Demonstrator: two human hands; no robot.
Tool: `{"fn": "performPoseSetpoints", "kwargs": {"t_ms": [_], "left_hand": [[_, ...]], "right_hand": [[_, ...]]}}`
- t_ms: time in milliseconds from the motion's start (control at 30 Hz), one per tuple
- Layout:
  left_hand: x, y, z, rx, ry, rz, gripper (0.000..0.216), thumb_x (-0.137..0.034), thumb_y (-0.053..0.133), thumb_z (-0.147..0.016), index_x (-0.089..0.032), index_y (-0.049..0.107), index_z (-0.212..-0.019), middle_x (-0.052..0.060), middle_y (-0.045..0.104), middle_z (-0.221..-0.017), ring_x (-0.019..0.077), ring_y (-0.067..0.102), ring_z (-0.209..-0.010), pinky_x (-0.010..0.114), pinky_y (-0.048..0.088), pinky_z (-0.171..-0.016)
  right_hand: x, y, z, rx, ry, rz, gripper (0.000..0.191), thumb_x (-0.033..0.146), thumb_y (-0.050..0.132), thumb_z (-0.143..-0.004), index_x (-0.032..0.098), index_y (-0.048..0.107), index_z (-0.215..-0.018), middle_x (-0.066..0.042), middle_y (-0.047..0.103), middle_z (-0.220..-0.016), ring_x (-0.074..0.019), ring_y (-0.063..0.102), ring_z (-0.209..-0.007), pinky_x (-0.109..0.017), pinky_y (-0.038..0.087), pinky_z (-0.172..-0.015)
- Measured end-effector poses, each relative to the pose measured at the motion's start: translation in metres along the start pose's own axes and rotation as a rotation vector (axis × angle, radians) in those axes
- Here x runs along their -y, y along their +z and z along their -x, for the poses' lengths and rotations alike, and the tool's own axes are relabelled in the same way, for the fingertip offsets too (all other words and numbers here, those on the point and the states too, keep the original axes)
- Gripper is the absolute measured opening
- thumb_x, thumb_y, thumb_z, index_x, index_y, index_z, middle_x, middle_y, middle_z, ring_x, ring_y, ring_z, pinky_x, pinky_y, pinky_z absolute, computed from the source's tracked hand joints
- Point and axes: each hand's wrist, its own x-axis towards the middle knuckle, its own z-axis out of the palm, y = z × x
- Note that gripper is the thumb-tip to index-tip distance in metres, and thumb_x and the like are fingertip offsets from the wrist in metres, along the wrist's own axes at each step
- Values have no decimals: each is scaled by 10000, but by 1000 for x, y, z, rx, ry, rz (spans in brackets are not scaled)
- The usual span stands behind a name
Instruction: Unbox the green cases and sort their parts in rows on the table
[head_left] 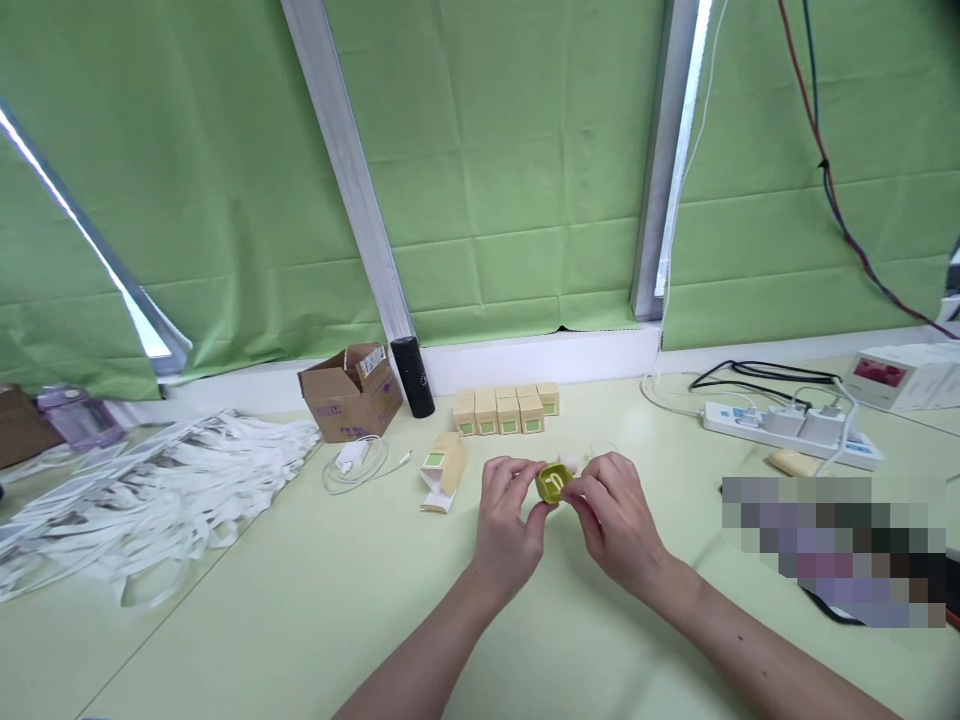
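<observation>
Both my hands meet over the middle of the pale green table (300, 620). My left hand (508, 520) and my right hand (616, 520) pinch a small olive-green square piece (553, 483) between their fingertips, a white mark showing on its face. Just behind it lies a small whitish object (570, 461) on the table. An opened yellowish carton (444, 470) with a green label lies on its side to the left of my left hand. Several closed cartons of the same kind (506, 410) stand in a block further back.
A heap of white strips (142, 490) covers the left side. A brown cardboard box (349, 392), a black cylinder (413, 376) and a white charger with cable (352, 460) sit at the back. A power strip (787, 425) with plugs and a white box (904, 375) lie right.
</observation>
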Motion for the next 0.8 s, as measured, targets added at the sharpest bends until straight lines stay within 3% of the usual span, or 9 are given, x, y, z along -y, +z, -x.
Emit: {"fn": "performPoseSetpoints", "kwargs": {"t_ms": [133, 300, 567, 800], "left_hand": [[12, -4, -4, -53, -183, 2, 412, -114, 716, -865, -274, 667, -1241, 66, 653, -1165, 266, 554, -1159, 455, 504, -984], [29, -10, -10, -162, -353, 62, 404, -184, 738, -857, -263, 679, -1249, 82, 667, -1202, 250, 581, -1101, 376, 528, -836], [36, -12, -11, -261, -467, 205, 412, -315, 702, -921, -256, 609, -1318, 101, 647, -1270, 212, 601, -1099, 329, 514, -837], [33, -12, -15, -306, -552, 360, 291, -422, 679, -944, -228, 619, -1153, 94, 710, -1180, 196, 674, -1009, 272, 489, -752]], "right_hand": [[-2, -4, -1, -35, -5, -19, 205, 37, 534, -964, 238, 575, -976, -28, 523, -842, -217, 486, -834, -394, 403, -789], [-20, 2, 0, 1, 123, 51, 142, 101, 555, -981, 235, 598, -961, -29, 544, -882, -219, 515, -856, -405, 396, -831], [-39, 52, -4, 317, 117, 276, 213, 27, 600, -879, 211, 689, -821, -63, 554, -941, -232, 478, -931, -371, 376, -840], [-42, 86, -15, 360, 131, 363, 223, 11, 633, -833, 198, 705, -736, -84, 578, -908, -246, 456, -942, -397, 374, -880]]}}
